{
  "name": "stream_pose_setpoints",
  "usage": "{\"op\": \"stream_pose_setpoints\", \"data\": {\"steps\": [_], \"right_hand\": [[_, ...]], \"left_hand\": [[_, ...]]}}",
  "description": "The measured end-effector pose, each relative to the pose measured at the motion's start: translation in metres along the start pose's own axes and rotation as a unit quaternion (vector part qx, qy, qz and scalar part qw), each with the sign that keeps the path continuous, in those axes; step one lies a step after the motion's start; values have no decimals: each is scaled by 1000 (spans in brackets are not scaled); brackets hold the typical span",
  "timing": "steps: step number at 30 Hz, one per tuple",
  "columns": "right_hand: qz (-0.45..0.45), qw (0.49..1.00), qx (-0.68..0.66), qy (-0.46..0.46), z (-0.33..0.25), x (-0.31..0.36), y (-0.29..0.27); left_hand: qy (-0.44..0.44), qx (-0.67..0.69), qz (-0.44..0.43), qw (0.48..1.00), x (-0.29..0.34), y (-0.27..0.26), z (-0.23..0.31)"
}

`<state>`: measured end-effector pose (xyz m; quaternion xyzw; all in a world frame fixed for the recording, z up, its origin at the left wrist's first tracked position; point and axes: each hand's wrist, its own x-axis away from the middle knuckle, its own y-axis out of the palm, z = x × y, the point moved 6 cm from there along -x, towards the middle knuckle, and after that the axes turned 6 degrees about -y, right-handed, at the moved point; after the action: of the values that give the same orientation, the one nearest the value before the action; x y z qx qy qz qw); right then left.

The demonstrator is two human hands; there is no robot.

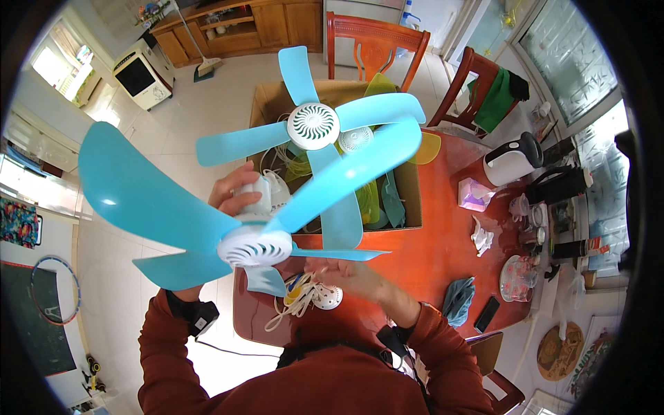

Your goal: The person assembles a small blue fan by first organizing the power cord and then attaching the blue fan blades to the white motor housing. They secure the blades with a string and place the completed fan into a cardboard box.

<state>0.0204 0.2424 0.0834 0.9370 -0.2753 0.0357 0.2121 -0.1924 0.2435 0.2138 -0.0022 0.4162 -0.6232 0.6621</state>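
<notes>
My left hand [238,190] is closed around the white housing of a small ceiling fan [254,245] with turquoise blades, which is tilted in front of me. My right hand [349,275] is just below one of its blades; that blade partly hides the blurred fingers, so their grip is unclear. Beside that hand, a bundled white cable [297,301] and a round white part [328,297] with holes lie at the table's near edge. A second turquoise fan [312,126] rests over an open cardboard box [413,200], which holds more fan parts with yellow-green and teal blades.
The red wooden table [422,266] carries a tissue pack [474,194], a kettle [512,160], a blue-grey cloth [458,301], a phone [487,314] and a glass tray [517,278] on the right. Wooden chairs [377,31] stand at the far side.
</notes>
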Motion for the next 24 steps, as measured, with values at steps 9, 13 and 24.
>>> {"op": "stream_pose_setpoints", "data": {"steps": [9,13,24], "right_hand": [[8,985,31,172,10,59,-34],[83,990,18,115,-4,68,-53],[266,770,541,-211,-85,47,-52]], "left_hand": [[5,-48,-32,998,7,18,-7],[-95,75,-20,992,16,25,-31],[-81,-122,77,986,37,16,-49]]}}
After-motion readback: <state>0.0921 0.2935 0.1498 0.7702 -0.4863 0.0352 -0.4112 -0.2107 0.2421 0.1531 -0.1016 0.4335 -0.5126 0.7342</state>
